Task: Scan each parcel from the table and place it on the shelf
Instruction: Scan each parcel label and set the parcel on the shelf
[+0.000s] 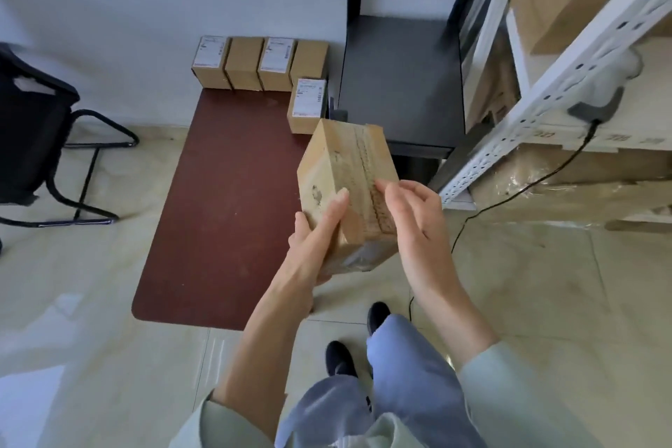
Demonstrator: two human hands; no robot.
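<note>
I hold a brown cardboard parcel (345, 178) with a taped seam in the air above the right edge of the dark red table (225, 200). My left hand (312, 240) grips its near lower left side from beneath. My right hand (411, 215) touches its right side, fingertips on the tape, fingers spread. Several more parcels (260, 64) stand in a row at the table's far end, and one with a white label (307, 105) sits in front of them. A dark barcode scanner (596, 107) lies on the white metal shelf (545, 91) at right, its cable hanging down.
A black side table (400, 84) stands between the red table and the shelf. Large cardboard boxes (552, 0) fill the shelf levels. A black chair (40, 135) stands at far left. My legs and shoes (342, 356) are on the tiled floor below.
</note>
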